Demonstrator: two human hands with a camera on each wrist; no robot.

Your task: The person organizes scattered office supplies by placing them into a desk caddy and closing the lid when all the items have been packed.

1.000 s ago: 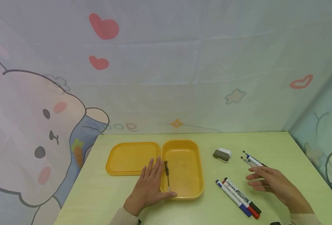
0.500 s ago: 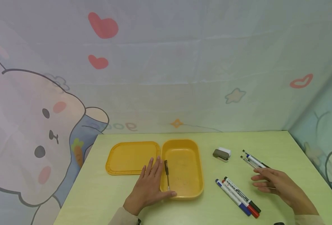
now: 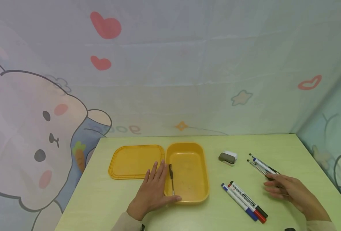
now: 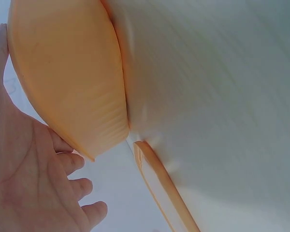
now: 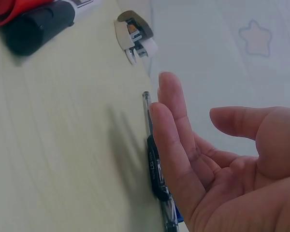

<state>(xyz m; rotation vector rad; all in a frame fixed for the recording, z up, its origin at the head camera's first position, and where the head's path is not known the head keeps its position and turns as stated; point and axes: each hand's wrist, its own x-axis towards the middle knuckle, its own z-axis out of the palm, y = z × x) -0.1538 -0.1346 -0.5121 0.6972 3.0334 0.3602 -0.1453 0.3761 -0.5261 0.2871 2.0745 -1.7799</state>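
Note:
My left hand [image 3: 151, 192] rests along the left rim of a yellow plastic box [image 3: 189, 176], fingers straight and thumb spread toward the front rim. Inside the box, along its left wall, lies a pen with a black cap [image 3: 171, 173]. In the left wrist view, the fingers [image 4: 82, 188] reach past the box's edge. My right hand [image 3: 292, 194] hovers over a few slim pens [image 3: 262, 166], partly covering them. The right wrist view has its thumb and fingers [image 5: 171, 140] apart with nothing between them, beside a pen with a black clip [image 5: 154, 169].
A yellow lid [image 3: 135, 163] lies left of the box. Three markers, among them a blue-capped one [image 3: 240, 202], lie side by side between the box and my right hand. Farther back is a small grey and white stapler [image 3: 227, 158]. A printed curtain [image 3: 216, 64] hangs behind the table.
My right hand has moved to the right and slightly toward the front, uncovering more of the pens. The left hand has stayed on the box.

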